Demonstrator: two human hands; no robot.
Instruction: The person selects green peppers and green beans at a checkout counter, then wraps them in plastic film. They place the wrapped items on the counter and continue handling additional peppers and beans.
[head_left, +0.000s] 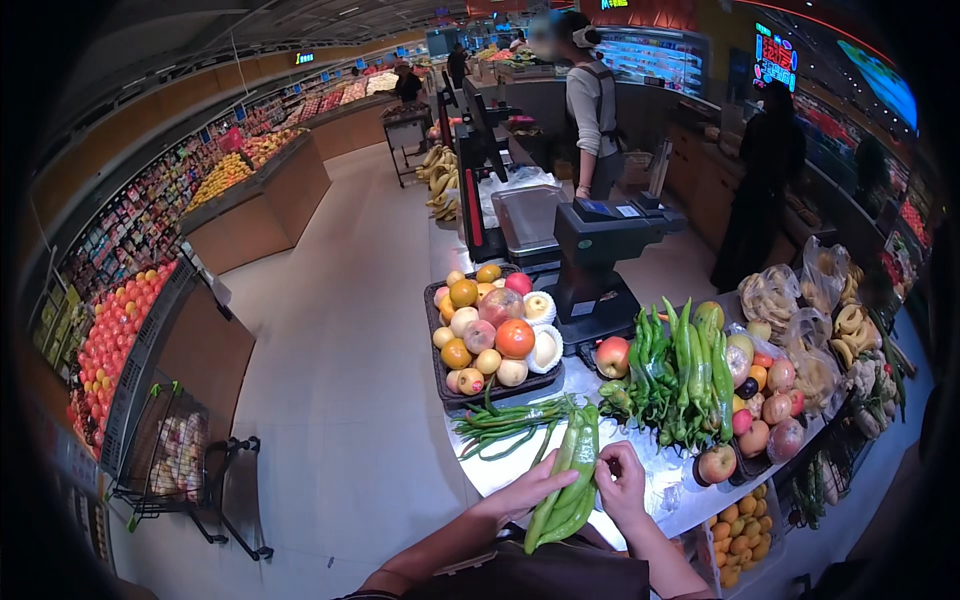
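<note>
My left hand (529, 487) is closed around a bundle of long green peppers (574, 476), its thumb lying across them. At the right side of the bundle, my right hand (621, 480) has its fingers curled with the fingertips against the peppers; whether it pinches something thin there is not visible. Clear tape or film glints around the bundle's upper part. Beyond it, thin green beans (510, 426) lie loosely on the metal counter (487, 469). More long green peppers (697, 367) stand bundled in shiny wrap at the right, beside darker, wrinkled green peppers (649, 360).
A dark basket (442, 394) of mixed fruit stands at the counter's left. Behind it are a weighing scale (529, 217) and a black machine (600, 232). Fruit, bagged bananas (851, 330) and cauliflower (874, 390) fill the right. A worker (592, 105) stands behind the counter.
</note>
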